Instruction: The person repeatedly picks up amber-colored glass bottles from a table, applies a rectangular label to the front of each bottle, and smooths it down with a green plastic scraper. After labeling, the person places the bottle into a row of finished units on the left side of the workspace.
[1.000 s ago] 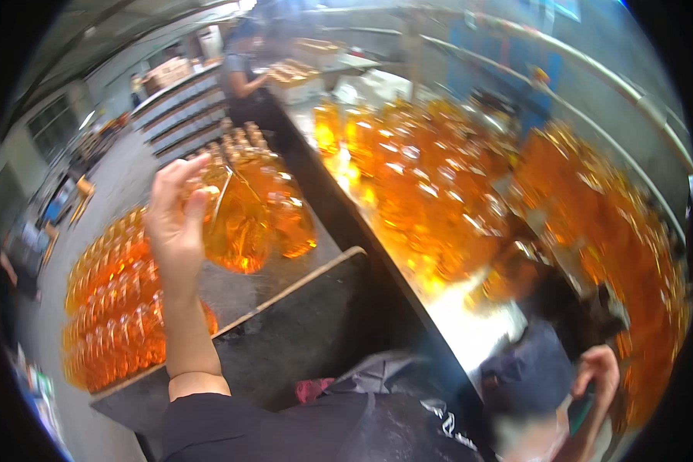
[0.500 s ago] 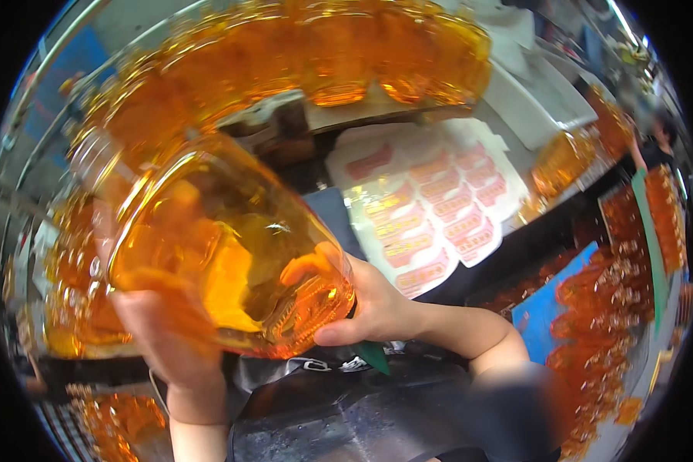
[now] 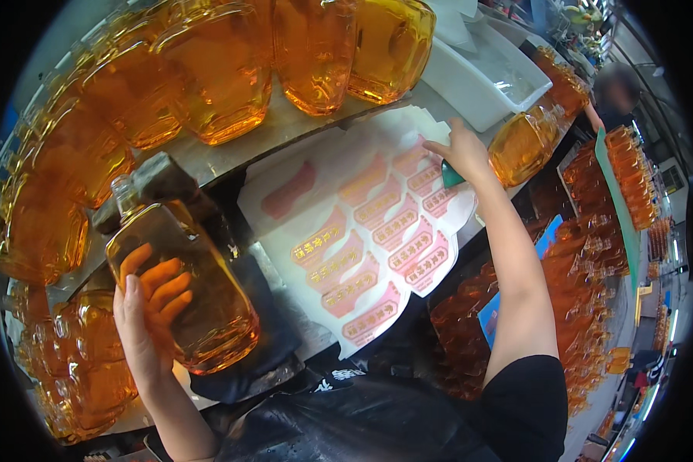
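Observation:
A glass bottle of amber liquid point(image 3: 208, 289) leans at a slant on the left, its neck pointing up and left. My left hand point(image 3: 142, 323) grips it from the left side, fingers showing orange through the glass. Its base is over a dark cloth point(image 3: 273, 331); I cannot tell whether they touch. My right hand point(image 3: 470, 154) reaches to the far right corner of a white sheet of pink and gold labels point(image 3: 285, 242). Thumb and finger are at a label's edge there. A small green flat piece point(image 3: 452, 175) sticks out from under that hand.
Filled amber bottles point(image 3: 215, 77) stand in a row along the far and left sides. A white plastic bin point(image 3: 470, 92) is at the far right, with a bottle lying point(image 3: 523, 146) near it. More bottles point(image 3: 585, 308) crowd the right. Another person point(image 3: 617, 92) is beyond.
My right hand has let go of the bottle and moved to the label sheet's far right. The bottle has been lowered and turned in my left hand. The view has shifted.

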{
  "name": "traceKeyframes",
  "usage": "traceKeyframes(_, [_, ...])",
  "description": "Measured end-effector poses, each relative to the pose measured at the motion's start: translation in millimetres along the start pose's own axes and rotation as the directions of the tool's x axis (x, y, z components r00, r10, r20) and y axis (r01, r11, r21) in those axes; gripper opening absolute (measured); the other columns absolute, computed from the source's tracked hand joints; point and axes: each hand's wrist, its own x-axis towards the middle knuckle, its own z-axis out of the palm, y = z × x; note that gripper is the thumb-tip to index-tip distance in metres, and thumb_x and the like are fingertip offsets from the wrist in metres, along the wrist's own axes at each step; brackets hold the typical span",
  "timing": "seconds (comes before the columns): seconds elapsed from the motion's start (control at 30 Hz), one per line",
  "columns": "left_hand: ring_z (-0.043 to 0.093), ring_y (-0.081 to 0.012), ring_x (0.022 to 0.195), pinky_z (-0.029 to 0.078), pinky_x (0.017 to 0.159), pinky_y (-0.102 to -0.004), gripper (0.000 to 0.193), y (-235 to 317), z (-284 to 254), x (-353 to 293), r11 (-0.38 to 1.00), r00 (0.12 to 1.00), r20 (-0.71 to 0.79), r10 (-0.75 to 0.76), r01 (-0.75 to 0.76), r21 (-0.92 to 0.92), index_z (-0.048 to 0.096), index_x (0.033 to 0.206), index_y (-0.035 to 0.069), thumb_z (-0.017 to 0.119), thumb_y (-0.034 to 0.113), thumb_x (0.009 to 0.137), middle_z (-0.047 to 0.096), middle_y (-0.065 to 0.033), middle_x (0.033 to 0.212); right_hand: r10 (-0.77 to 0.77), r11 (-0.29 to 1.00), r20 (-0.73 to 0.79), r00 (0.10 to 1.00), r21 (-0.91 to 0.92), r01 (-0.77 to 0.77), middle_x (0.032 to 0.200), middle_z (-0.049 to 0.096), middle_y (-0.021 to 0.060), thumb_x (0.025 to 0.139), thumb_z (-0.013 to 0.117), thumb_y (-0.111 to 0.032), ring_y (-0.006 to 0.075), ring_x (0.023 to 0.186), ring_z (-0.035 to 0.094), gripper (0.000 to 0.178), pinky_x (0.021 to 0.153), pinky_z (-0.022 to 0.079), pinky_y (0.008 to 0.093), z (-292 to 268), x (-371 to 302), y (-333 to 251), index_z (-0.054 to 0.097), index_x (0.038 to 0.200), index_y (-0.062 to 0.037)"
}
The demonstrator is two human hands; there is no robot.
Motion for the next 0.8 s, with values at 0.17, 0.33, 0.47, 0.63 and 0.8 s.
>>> traceKeyframes(0.17, [0.067,-0.0227,0.097,0.056,0.082,-0.0352,0.052,3,-5,7,1.0,1.0,0.022,0.006,-0.006,0.023,0.042,0.14,0.003,0.051,0.036,0.101,0.065,-0.0163,0.114,0.063,0.996,0.182,0.981,-0.08,-0.049,0.099,0.07,0.0224,0.073,0.077,-0.059,0.0349,0.099,0.067,0.076,0.083,0.052,0.0441,28,43,25,0.059,0.111,0.0037])
traceKeyframes(0.33, [0.06,-0.0269,0.116,0.05,0.096,-0.0394,0.058,-5,-15,6,0.988,0.991,-0.028,0.128,-0.125,0.095,0.035,0.147,0.002,0.052,0.033,0.101,0.052,-0.0199,0.136,0.086,0.982,0.333,0.939,0.128,-0.136,0.094,0.07,0.0194,0.075,0.077,-0.052,0.0318,0.093,0.068,0.053,0.077,0.051,0.041,42,84,70,0.067,0.087,-0.0019])
traceKeyframes(0.47, [0.038,-0.0308,0.14,0.032,0.114,-0.045,0.065,5,-4,6,0.732,0.837,-0.003,0.547,-0.477,0.487,0.03,0.151,0.001,0.057,0.025,0.096,0.04,-0.0204,0.149,0.014,0.997,-0.034,0.999,-0.073,-0.017,0.087,0.071,0.0146,0.082,0.065,-0.038,0.0356,0.085,0.068,0.026,0.074,0.051,0.0467,32,54,41,0.069,0.091,-0.0146])
traceKeyframes(0.63, [0.025,-0.0356,0.148,0.002,0.119,-0.0564,0.049,25,4,-26,0.135,0.78,0.515,0.356,-0.588,0.798,0.059,0.136,0.013,0.065,0.022,0.088,0.044,-0.0144,0.151,-0.453,0.889,-0.456,0.766,-0.287,0.356,0.069,0.066,0.007,0.086,0.07,-0.03,0.0262,0.068,0.067,0.015,0.055,0.049,0.0393,-27,-23,-48,0.068,0.082,-0.0164])
traceKeyframes(0.8, [0.018,-0.0404,0.149,0.014,0.119,-0.0555,0.08,-9,-24,-68,0.302,0.722,0.538,0.436,-0.68,0.668,0.056,0.139,0.012,0.087,0.016,0.066,0.03,-0.0235,0.156,-0.478,0.587,-0.199,0.856,0.653,0.479,0.081,0.068,0.0054,0.082,0.075,0.001,0.0086,0.076,0.064,0.011,0.071,0.05,0.0213,-138,-108,-166,0.068,0.088,0.0053])
